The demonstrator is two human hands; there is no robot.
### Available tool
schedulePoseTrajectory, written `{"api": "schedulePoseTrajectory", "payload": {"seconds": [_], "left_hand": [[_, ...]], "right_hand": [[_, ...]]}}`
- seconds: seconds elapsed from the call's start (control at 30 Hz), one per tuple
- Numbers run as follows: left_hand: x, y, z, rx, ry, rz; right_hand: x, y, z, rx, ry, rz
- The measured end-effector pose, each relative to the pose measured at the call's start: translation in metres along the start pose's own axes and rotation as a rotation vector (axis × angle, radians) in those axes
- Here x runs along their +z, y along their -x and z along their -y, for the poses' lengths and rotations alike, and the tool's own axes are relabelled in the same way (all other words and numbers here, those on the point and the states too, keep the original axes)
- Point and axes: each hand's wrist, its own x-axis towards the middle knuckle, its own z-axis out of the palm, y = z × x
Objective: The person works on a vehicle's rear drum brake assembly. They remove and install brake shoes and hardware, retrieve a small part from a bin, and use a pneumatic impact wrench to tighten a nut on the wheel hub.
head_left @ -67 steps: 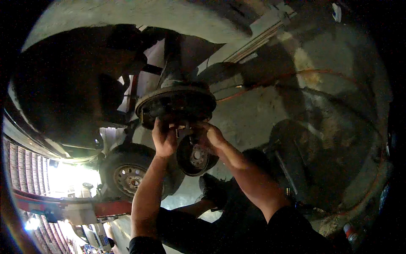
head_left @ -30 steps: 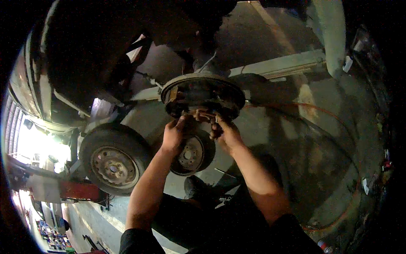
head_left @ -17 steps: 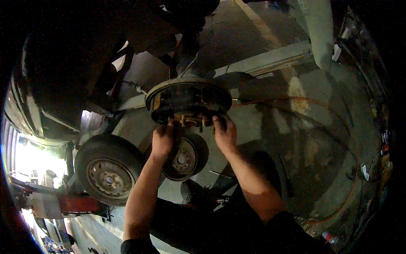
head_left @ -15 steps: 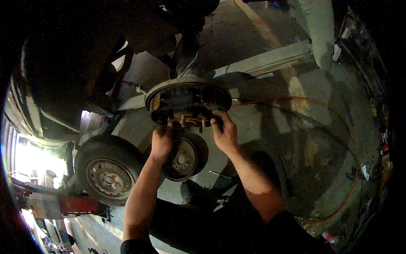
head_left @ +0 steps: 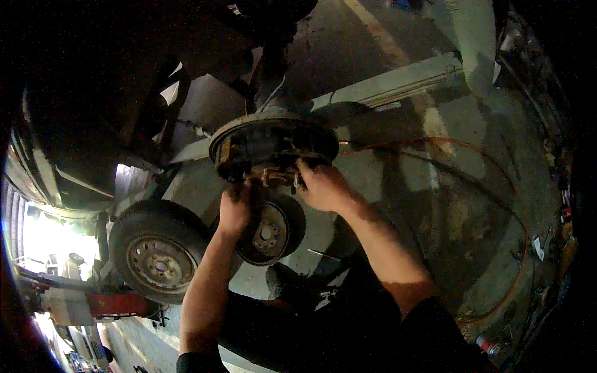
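A drum brake assembly [head_left: 268, 148] hangs in front of me, its round backing plate [head_left: 272, 117] seen from above. The rusty wheel hub [head_left: 273, 177], with studs pointing toward me, sits at its near side. My left hand [head_left: 237, 205] is closed at the hub's left side, fingers curled and partly lost in shadow. At the right side, my right hand [head_left: 321, 185] reaches in by the studs, thumb and fingers bent together against the brake parts. What either hand grips is too dark to make out. Below the hub, a brake drum [head_left: 266, 236] stands on the floor.
A wheel with its tyre [head_left: 158, 248] leans at the left, beside the raised vehicle. An orange air hose [head_left: 491, 160] curves over the floor at the right. A thin metal tool [head_left: 323, 255] lies near my foot, and a spray can [head_left: 488, 345] at the lower right.
My right hand has moved left and inward from the assembly's right edge, closer to the studs. The left hand stays at nearly the same place.
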Motion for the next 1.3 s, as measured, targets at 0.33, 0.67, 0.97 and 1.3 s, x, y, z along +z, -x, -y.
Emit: {"api": "schedulePoseTrajectory", "payload": {"seconds": [0.33,0.67,0.97,1.3], "left_hand": [[-0.001,-0.004,-0.01,-0.133,0.087,-0.006],[-0.005,-0.003,0.016,0.029,-0.15,-0.002],[0.008,-0.004,-0.012,-0.14,-0.025,-0.044],[-0.004,-0.006,-0.018,-0.088,0.016,0.038]], "right_hand": [[0.003,-0.007,-0.015,-0.083,-0.116,-0.003],[0.013,0.011,-0.009,-0.055,-0.284,-0.157],[0.013,-0.004,-0.021,-0.089,-0.397,-0.189],[0.006,-0.006,-0.016,0.09,-0.427,0.011]]}}
